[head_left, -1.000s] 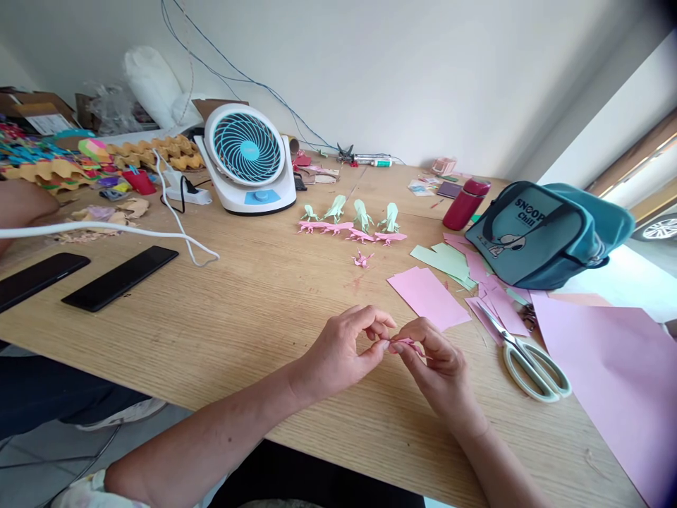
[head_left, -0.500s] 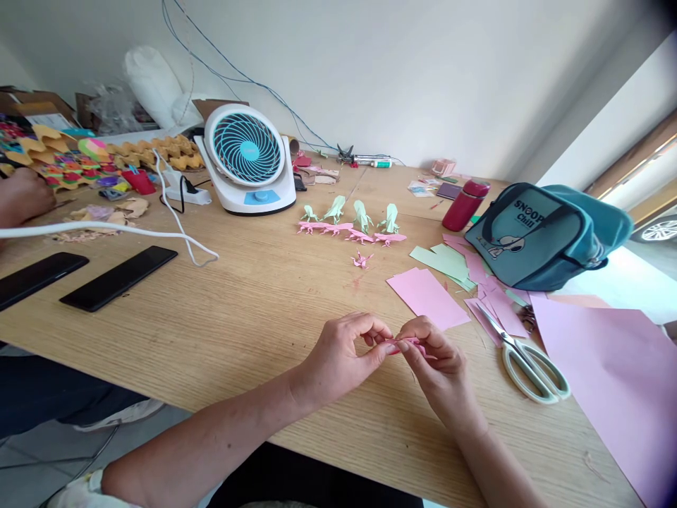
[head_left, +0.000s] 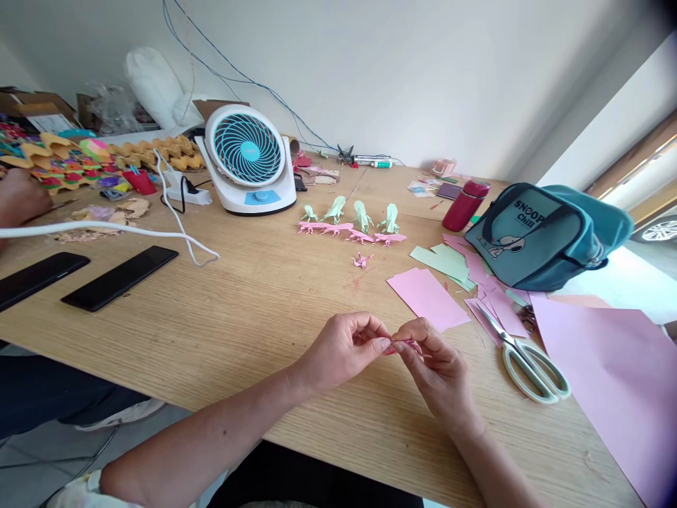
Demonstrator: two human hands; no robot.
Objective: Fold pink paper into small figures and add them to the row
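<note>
Between the fingertips of both hands is a small folded piece of pink paper, mostly covered by the fingers. My left hand pinches its left end with thumb and forefinger. On its other side my right hand is closed on it the same way, thumb tips almost touching. Beyond the hands stand pink origami insects in a row, with green origami insects behind them. One small pink folded piece lies nearer to me. Flat pink paper sheets rest to the right of it.
Scissors lie right of my hands, beside a large pink sheet. A teal bag and a red flask stand at the right. Leftward are a fan, two phones, a white cable and another person's hand.
Both hands stay in place with small finger shifts. Less of the pink paper shows at the right hand than before. The things on the table have not moved.
</note>
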